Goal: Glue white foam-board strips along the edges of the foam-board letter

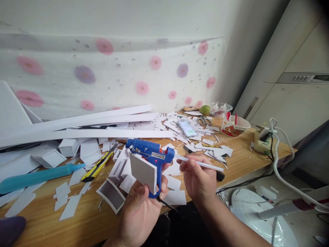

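Observation:
My left hand (pixel 144 212) is closed round the handle of a blue hot glue gun (pixel 146 146), whose small red light glows. The same hand pinches a white foam board piece (pixel 144 171) against the gun's near side. Between the thumb and fingers of my right hand (pixel 197 178) is a translucent glue stick (pixel 203 164); its left end meets the back of the gun. How far the stick reaches inside is hidden. Just below the gun lie a hollow white foam board box (pixel 112 195) and other cut pieces. A yellow utility knife (pixel 99 166) rests left of them.
White scraps (pixel 69 207) litter the wooden table (pixel 84 226). Long white strips (pixel 84 135) lie along the back. A teal tube (pixel 38 177) is at left. Scissors (pixel 204 120), a blurred phone (pixel 188 128), a paper bowl (pixel 235 126) and a power strip (pixel 262 140) stand at right.

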### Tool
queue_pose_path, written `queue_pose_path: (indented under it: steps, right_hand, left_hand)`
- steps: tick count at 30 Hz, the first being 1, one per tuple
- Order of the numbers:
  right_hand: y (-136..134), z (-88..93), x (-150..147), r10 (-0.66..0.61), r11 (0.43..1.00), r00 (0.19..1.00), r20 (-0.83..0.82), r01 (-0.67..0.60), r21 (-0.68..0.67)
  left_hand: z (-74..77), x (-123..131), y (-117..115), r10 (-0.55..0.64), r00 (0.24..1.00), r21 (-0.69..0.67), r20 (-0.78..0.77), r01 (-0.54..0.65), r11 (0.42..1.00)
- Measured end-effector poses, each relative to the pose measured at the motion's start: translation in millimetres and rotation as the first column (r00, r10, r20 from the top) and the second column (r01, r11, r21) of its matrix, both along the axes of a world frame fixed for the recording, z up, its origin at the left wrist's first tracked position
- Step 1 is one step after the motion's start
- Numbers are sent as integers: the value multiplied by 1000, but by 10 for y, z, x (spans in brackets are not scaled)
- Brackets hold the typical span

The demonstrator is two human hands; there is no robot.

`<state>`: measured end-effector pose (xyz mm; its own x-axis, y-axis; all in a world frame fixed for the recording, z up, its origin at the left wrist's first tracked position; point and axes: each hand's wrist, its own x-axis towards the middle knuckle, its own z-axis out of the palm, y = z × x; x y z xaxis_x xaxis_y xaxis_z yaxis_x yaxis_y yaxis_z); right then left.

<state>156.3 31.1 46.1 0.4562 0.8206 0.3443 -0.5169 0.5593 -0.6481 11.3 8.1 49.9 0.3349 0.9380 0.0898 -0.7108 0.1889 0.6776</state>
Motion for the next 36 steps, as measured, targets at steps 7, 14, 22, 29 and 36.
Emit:
queue_pose_path:
  steps: [7,14,22,29,36]
  right_hand:
    - [24,-14,-79,58,998,998,4,-58,10]
    - [22,-54,-282,708,691,703,63,-672,-267]
    - [162,149,11,392,912,914,101,-372,-171]
    - [-62,120,154,553,816,796,244,-460,-350]
    - [-135,173,113,532,821,754,386,-346,-454]
  left_hand:
    - [10,-7,15,-9,998,6,57,8,1000]
    - [-44,-56,23,-104,994,-5,26,104,995]
    - [34,-348,147,31,992,31,-125,-27,999]
    - [169,-825,383,51,848,169,-528,46,984]
    - [180,-1015,549,57,732,278,-679,185,943]
